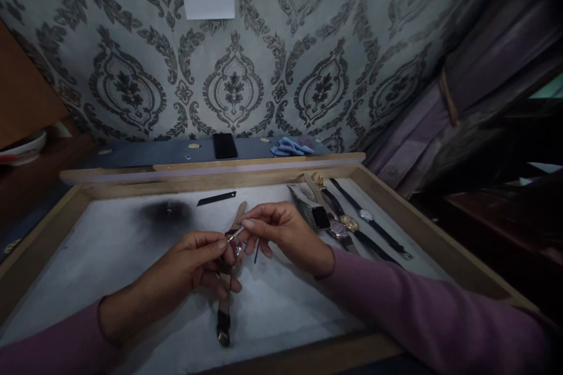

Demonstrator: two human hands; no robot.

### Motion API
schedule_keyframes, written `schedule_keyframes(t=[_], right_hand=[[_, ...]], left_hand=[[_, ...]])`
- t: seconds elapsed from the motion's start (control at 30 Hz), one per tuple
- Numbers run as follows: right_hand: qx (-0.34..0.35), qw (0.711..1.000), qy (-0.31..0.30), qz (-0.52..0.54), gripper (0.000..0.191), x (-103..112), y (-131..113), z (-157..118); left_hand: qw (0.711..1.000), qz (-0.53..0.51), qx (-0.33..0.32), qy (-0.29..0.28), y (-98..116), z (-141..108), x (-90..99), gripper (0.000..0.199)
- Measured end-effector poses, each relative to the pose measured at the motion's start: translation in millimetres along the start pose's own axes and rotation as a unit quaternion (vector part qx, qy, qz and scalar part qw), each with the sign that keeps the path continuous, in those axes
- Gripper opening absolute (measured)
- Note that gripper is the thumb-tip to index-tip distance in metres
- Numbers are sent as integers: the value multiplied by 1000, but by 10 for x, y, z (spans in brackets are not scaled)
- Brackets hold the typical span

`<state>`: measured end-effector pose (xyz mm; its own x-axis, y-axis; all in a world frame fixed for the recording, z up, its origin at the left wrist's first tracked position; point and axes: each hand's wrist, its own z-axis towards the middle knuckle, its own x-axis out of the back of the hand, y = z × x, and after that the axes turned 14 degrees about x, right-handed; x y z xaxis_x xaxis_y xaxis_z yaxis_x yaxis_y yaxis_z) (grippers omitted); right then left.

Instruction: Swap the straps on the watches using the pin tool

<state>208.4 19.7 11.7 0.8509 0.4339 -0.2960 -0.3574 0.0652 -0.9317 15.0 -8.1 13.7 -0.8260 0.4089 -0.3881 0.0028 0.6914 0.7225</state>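
My left hand (200,258) and my right hand (277,228) meet above the tray, both with fingers closed in a pinch. Between their fingertips runs a small, thin silvery rod (235,234), too small to name more exactly. Just beneath the hands is a wristwatch with a brownish strap (224,299), its buckle end toward me; fingers partly cover its case. A thin dark stick (256,252) shows below my right fingers; whether they hold it I cannot tell.
Several watches, one a smartwatch (319,217), lie at the right in a wooden-rimmed tray (220,179). A dark blade-like strip (216,198) rests near the far rim. Beyond it are a black phone (224,145) and a blue cloth (291,147).
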Motion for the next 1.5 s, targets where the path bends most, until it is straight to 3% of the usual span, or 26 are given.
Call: schedule_keyframes(t=[0.2,0.4,0.5,0.63,0.7,0.77,0.97,1.07,1.27,1.5], right_hand=[[8,999,-9,-31,26,28,6,-1],[56,985,-51,-158,25,40,-7,-31],[94,958,-101,-252,20,30,-21,-69],[140,895,-165,-390,14,31,-51,-105],[147,887,-168,-405,15,36,-62,-107],[145,892,-156,-398,15,38,-65,-104],[165,900,-123,-385,15,18,-57,-95],[176,902,-113,-377,14,8,-58,-97],[107,936,-149,-301,18,22,-11,-114],[71,939,-155,-299,21,30,15,-113]], left_hand=[[1000,-4,-7,1,-24,25,27,36],[998,37,-46,35,49,4,37,32],[995,81,-49,43,72,-23,27,32],[993,103,-40,31,64,-51,27,26],[994,99,-45,11,65,-64,32,19],[994,92,-56,-4,75,-76,37,24],[992,112,-49,8,93,-75,61,63],[991,124,-52,4,80,-57,85,56],[979,185,-79,-26,116,-53,75,21],[968,237,-69,45,155,-58,56,23]])
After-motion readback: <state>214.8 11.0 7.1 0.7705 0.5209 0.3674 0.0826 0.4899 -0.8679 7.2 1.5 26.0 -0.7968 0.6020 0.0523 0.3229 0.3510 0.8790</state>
